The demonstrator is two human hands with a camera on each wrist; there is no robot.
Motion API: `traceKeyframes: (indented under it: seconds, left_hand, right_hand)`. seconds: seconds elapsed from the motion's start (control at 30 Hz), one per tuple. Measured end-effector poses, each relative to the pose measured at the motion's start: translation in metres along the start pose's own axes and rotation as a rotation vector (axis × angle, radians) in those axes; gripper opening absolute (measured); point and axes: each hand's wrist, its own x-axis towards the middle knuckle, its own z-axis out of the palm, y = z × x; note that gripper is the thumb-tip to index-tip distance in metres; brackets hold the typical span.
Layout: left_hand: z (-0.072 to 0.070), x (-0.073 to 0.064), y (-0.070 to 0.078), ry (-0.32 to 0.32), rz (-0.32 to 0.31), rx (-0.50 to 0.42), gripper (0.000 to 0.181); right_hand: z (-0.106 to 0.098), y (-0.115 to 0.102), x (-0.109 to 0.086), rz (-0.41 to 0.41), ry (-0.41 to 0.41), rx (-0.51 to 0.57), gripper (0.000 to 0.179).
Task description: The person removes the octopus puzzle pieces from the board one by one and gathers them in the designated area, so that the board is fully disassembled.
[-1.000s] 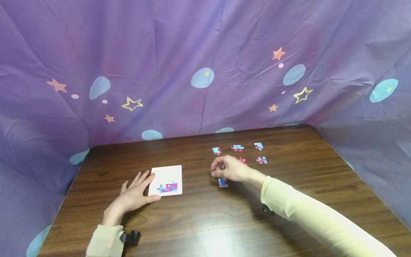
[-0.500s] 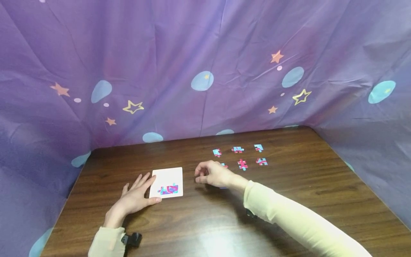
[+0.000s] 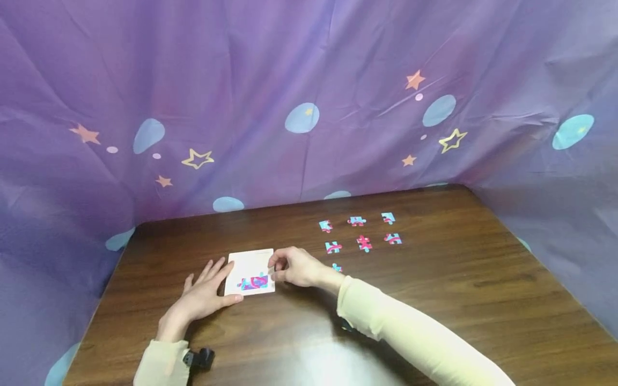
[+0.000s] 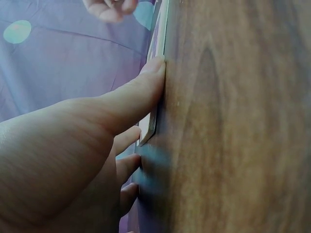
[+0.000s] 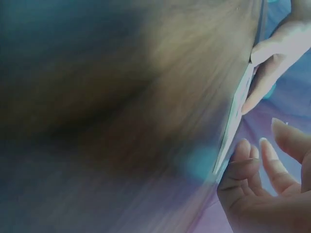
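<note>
A white square puzzle board (image 3: 248, 262) lies on the left half of the table, with joined pink, blue and purple jigsaw pieces (image 3: 254, 282) along its near edge. My left hand (image 3: 200, 292) rests at the board's left side, fingers spread, thumb at the near corner. In the left wrist view the thumb (image 4: 141, 90) touches the board's edge. Over the right edge of the board is my right hand (image 3: 296, 267), its fingers loosely bent. From the right wrist view, thumb and forefinger of the right hand (image 5: 272, 184) stand apart, with no piece visible between them.
Several loose jigsaw pieces lie in rows right of the board, among them a pink piece (image 3: 364, 243) and a blue corner piece (image 3: 388, 217). A piece (image 3: 336, 267) is partly hidden behind the right wrist. Purple cloth (image 3: 304, 155) surrounds the wooden table (image 3: 434, 268).
My right hand has moved left from the loose pieces to the right edge of the board, uncovering pieces behind it. The left hand has stayed at the board.
</note>
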Motion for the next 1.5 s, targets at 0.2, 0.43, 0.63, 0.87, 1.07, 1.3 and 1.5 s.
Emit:
traceKeyframes:
  seconds: [0.2, 0.43, 0.63, 0.87, 1.07, 1.3, 1.5]
  left_hand:
    - [-0.002, 0.001, 0.002, -0.008, -0.002, 0.014, 0.093]
    - [-0.002, -0.001, 0.002, 0.009, 0.006, 0.025, 0.093]
    - [0.0, 0.0, 0.0, 0.014, 0.008, 0.021, 0.093]
    - [0.0, -0.001, 0.001, 0.015, 0.001, 0.022, 0.092]
    - [-0.001, 0.0, 0.002, 0.01, 0.002, 0.021, 0.092]
    - [-0.002, -0.001, 0.003, 0.005, 0.007, 0.017, 0.092]
    - [-0.003, -0.004, 0.002, 0.011, 0.013, 0.022, 0.091]
  right_hand:
    - [0.016, -0.013, 0.013, -0.024, -0.031, -0.109, 0.022]
    - [0.026, -0.028, 0.028, -0.017, -0.025, -0.147, 0.027]
    - [0.038, -0.029, 0.035, 0.009, -0.069, -0.219, 0.042]
    - [0.046, -0.027, 0.037, -0.018, -0.093, -0.346, 0.036]
    - [0.044, -0.027, 0.04, 0.025, -0.106, -0.301, 0.026]
    - [0.042, -0.027, 0.039, 0.028, -0.108, -0.208, 0.028]
    - [0.044, -0.029, 0.036, 0.075, -0.057, -0.083, 0.029]
